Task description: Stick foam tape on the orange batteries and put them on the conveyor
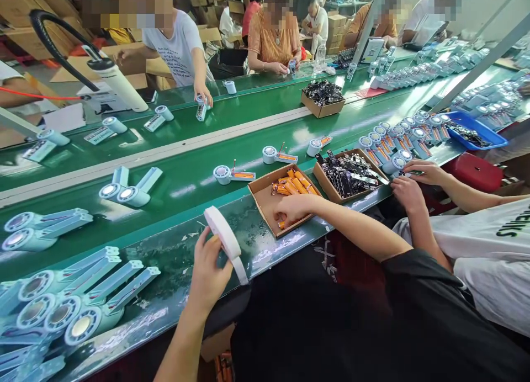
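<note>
My left hand [209,274] grips a white fan-shell part [226,241] with a round head and a flat handle, held just above the near edge of the green belt [194,178]. My right hand [292,210] reaches into a shallow cardboard tray [265,202], fingers curled down over orange cylindrical cells [295,184]; what they pinch is hidden. Pale blue fan housings [78,302] lie in a heap at the lower left.
A second cardboard tray of black circuit boards [350,175] sits to the right, where a neighbour's two hands [414,183] work. Fan parts with orange cells [232,175] lie spaced along the belt. Workers stand across the belt. A blue bin [476,129] sits far right.
</note>
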